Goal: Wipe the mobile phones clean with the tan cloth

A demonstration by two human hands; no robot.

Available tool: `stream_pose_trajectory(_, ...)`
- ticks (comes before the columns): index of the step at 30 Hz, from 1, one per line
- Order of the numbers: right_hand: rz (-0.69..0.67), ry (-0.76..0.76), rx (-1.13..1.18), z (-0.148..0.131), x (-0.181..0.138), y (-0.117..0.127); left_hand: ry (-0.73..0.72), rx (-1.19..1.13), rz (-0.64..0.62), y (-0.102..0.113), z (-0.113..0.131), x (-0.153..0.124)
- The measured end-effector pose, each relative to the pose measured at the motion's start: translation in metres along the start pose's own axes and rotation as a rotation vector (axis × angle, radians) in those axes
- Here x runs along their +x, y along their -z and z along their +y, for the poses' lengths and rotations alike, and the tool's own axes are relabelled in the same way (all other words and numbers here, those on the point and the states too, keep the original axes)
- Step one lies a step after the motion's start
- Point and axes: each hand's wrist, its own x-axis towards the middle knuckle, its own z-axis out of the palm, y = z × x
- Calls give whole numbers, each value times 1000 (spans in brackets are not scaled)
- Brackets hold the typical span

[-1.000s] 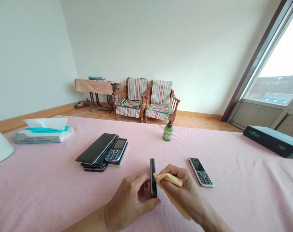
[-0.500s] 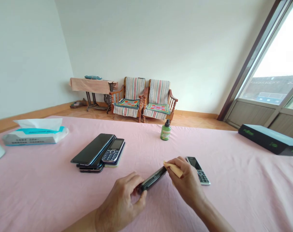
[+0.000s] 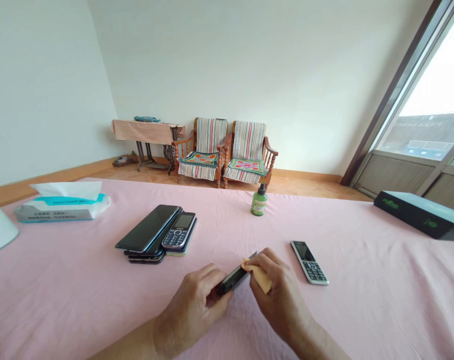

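My left hand (image 3: 197, 305) grips the near end of a dark mobile phone (image 3: 232, 280), which is tilted so its narrow edge faces up. A yellow cloth (image 3: 260, 278) is pinched in my right hand (image 3: 281, 287) and pressed against the phone's far part, whose end is partly hidden by the fingers. To the right of that hand a silver-and-black keypad phone (image 3: 309, 262) lies face up. On the left is a stack of dark smartphones (image 3: 150, 229), with a blue keypad phone (image 3: 179, 231) resting face up at its right side.
A green spray bottle (image 3: 259, 201) stands near the far edge of the pink cloth (image 3: 80, 290). A tissue pack (image 3: 64, 207) lies at the left beside a white rounded object (image 3: 0, 227). At the right sits a black box (image 3: 418, 212). Two wooden armchairs (image 3: 249, 150) stand beyond.
My right hand has slid the cloth along the phone's edge toward my left hand. It has moved off the keypad phone on the right, which shows whole. The view has shifted slightly.
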Motion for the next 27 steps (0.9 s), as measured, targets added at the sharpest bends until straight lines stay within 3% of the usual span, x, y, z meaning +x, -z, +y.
stream_pose_trajectory(11, 22, 24, 42, 4, 1, 1, -9, -7, 17, 0, 1, 1)
stream_pose_trajectory(16, -40, 45, 82, -1, -1, -1, 4, -9, 10, 0, 0, 1)
stream_pose_trajectory(21, 7, 18, 63, 0, 0, -1, -6, 10, 2, 1, -1, 1)
stream_pose_trajectory(27, -45, 32, 56, 1, 2, 2, 2, 2, 11, 0, -1, 2)
